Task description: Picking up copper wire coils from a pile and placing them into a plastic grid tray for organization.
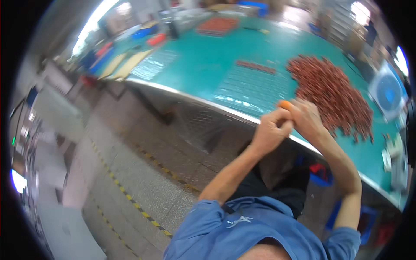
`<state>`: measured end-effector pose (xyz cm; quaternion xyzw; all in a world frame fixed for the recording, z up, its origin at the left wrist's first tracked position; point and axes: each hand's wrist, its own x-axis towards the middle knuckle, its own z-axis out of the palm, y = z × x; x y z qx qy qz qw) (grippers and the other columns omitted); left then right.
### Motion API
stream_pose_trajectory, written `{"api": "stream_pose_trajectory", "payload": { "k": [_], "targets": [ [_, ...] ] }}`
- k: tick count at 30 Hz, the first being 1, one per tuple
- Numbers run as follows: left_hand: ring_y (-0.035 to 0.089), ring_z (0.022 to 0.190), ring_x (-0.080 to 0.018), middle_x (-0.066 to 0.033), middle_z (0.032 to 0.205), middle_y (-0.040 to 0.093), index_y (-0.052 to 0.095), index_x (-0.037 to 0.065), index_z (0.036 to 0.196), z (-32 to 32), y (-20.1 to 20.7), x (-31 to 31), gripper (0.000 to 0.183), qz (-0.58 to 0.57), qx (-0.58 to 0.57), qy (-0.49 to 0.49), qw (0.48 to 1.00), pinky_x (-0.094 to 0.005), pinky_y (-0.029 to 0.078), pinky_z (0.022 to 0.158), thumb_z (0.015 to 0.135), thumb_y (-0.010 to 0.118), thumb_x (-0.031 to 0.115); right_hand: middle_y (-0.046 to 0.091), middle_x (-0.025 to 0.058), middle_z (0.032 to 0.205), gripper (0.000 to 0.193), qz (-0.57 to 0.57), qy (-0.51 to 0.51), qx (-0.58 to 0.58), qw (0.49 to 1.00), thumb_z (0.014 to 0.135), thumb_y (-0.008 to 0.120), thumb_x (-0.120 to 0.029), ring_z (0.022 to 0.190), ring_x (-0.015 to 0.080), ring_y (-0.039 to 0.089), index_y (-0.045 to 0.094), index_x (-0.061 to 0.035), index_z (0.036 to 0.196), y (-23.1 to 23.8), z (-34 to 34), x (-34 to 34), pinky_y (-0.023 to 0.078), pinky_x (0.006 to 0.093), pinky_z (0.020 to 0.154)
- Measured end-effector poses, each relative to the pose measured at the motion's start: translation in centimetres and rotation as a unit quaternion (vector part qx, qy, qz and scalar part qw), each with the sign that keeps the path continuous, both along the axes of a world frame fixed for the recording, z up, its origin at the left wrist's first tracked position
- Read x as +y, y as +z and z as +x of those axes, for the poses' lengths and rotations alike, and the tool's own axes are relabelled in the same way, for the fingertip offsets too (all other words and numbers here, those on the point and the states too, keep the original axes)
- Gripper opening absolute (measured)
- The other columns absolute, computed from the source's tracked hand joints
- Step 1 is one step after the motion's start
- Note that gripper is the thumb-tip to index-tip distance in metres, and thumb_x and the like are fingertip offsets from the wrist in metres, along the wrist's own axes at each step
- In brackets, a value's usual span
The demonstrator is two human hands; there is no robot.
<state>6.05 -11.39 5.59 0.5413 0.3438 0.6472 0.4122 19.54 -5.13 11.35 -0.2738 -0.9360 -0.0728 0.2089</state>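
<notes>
a small orange piece (284, 105), rounded, smooth-looking and bright, shows right of the frame's centre where the left hand (272, 129) and right hand (307, 117) meet, over the near edge of the green surface (195, 69). both hands have curled fingers; blur hides whether they grasp it or one finger wears it, so i cannot tell. a heap of slim reddish-brown parts (333, 93) spreads at the frame's right, beside a clear, ribbed tray (249, 89) with one similar row (255, 66) along its far edge.
</notes>
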Motion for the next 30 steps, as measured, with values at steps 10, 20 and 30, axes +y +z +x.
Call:
{"api": "stream_pose_trajectory", "payload": {
  "k": [10,20,30],
  "targets": [
    [0.061,0.077,-0.0101,-0.0060,0.102,0.067,0.059,0.000,0.124,-1.6,-1.6,0.5,0.029,-0.025,-0.179,-0.063,0.981,-0.0243,0.051,0.070,0.097,0.055,0.011,0.061,0.0051,0.062,0.038,-0.500,0.082,0.340,0.792,0.104,0.040,-0.024,0.054,0.0142,0.063,0.056,0.0039,0.124,-2.8,0.7,-3.7,0.050,0.0235,0.054],
    [0.062,0.070,-0.0098,-0.0046,0.087,0.067,0.067,0.000,0.107,-2.4,-1.5,0.3,0.021,-0.065,-0.149,-0.121,0.979,-0.0229,0.052,0.063,0.096,0.059,0.016,0.059,0.0099,0.068,0.054,-0.635,0.126,0.431,0.628,0.104,0.034,-0.037,0.051,0.0165,0.061,0.034,-0.0002,0.143,-5.2,0.7,-4.5,0.056,0.0293,0.046],
    [0.057,0.065,-0.0076,-0.0034,0.075,0.062,0.060,0.001,0.092,-0.7,-0.2,-1.1,0.013,-0.057,-0.017,0.010,0.998,-0.0242,0.048,0.060,0.095,0.054,0.012,0.064,0.0182,0.086,0.059,-0.650,0.161,0.442,0.596,0.102,0.045,-0.031,0.067,0.0207,0.067,0.022,-0.0066,0.150,-6.0,1.2,-5.9,0.059,0.0303,0.050]
  ]
}}
